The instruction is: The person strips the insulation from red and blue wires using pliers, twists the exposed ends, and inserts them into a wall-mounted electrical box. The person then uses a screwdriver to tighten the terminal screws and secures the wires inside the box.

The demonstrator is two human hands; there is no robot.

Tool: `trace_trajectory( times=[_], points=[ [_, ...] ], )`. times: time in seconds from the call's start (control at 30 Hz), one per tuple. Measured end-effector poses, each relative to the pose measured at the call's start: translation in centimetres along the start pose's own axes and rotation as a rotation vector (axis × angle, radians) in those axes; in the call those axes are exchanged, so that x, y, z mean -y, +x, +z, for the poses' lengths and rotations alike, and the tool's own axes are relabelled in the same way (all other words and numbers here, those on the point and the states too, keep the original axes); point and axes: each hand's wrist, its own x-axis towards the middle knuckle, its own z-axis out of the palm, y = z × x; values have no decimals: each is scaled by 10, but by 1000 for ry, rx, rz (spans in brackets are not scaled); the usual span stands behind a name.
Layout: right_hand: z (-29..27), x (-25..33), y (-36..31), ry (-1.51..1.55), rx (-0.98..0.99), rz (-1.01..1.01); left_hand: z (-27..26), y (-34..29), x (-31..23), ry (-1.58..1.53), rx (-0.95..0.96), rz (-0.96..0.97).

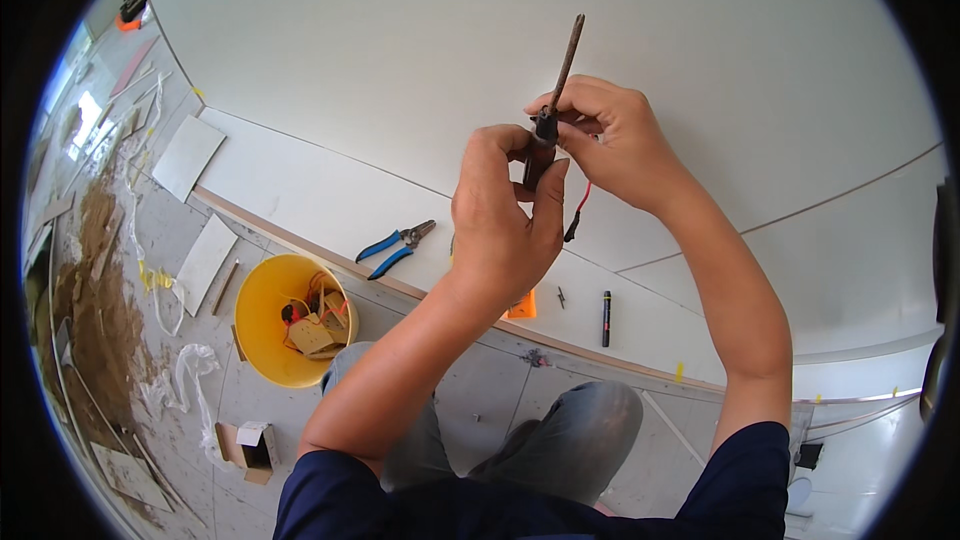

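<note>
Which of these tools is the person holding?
The long-shafted screwdriver, gripped in the left hand; the blue-handled pliers and black marker both lie on the white ledge.

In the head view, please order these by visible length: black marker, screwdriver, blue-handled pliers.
1. Screwdriver (held up, likely nearer the camera, so possibly enlarged)
2. Blue-handled pliers
3. Black marker

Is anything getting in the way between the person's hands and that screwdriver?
Nothing visible does: the left hand grips the screwdriver, and the right hand is right beside it, contact unclear. A red wire shows below the right hand, off to one side.
</note>
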Motion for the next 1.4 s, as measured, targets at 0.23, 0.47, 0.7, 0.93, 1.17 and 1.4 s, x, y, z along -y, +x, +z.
trace_trajectory(
  times=[0.23,0.47,0.7,0.93,1.17,1.4],
  points=[
    [-16,15,-31,56,66,-58,10,-7,-4,-54,3,25],
    [-33,20,-36,146,207,139,8,-10,-2,-204,9,60],
    [-43,21,-31,210,276,164,-2,24,7,24,174,134],
    [-51,23,-32,29,209,67,5,32,14,-57,159,152],
    [-45,11,-36,39,83,78,13,30,13,-114,116,156],
    [-36,20,-34,-106,-18,88,16,28,14,-201,108,82]
  ],
)
